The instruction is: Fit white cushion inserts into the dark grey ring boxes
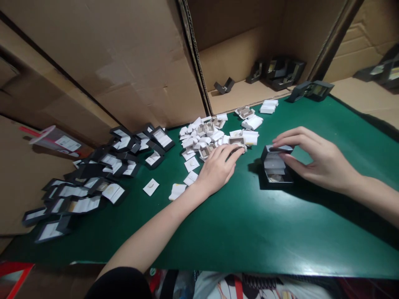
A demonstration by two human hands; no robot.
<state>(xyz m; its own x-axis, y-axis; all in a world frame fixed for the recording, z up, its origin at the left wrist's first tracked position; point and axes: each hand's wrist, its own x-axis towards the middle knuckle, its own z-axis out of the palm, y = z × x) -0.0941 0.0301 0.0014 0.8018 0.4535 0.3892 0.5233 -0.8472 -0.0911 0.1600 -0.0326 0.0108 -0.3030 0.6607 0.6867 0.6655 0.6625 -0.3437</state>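
My right hand (318,161) pinches the raised lid of a small dark hinged box (278,179), which stands open on the green table. White lining shows inside its lid, and a small pale item lies in its base. Over a heap of white and beige box inserts (199,135) reaches my left hand (218,167), fingers stretched out. Its fingertips touch or nearly touch a beige-lined insert (237,140); what lies under them is partly hidden. Close to my left forearm are small white cards (191,164), and one card (151,187) lies apart to the left.
Many open dark boxes (84,187) with white linings crowd the table's left side. A lidded plastic cup (59,141) with a red straw stands behind them. Cardboard walls (149,62) border the back. More dark boxes (282,72) sit in a cardboard compartment and at the table's back right corner.
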